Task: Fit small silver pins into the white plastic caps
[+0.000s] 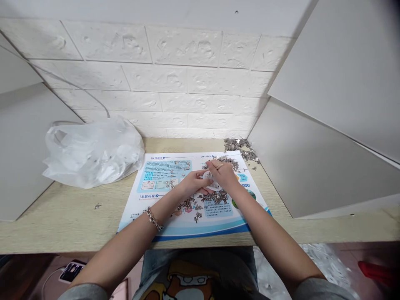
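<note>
There, left hand (201, 182) pinched the round white plastic piece (215, 184), right hand (225, 173) bunched shut, its contents hidden, at the far right, small silver metal parts (219, 197) heaped near!

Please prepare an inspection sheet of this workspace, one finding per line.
Surface: pale table, partly under a printed sheet.
Job's things: white plastic piece; small metal parts heaped on sheet and table.
Clutter: filled plastic bag at left.
Grips: left grip holds the piece; right grip is at it, contact unclear.
Cables: upper cable by the wall; lower cable at a phone-like device.
Surroundings: white brick-pattern wall, grey side panels.
</note>
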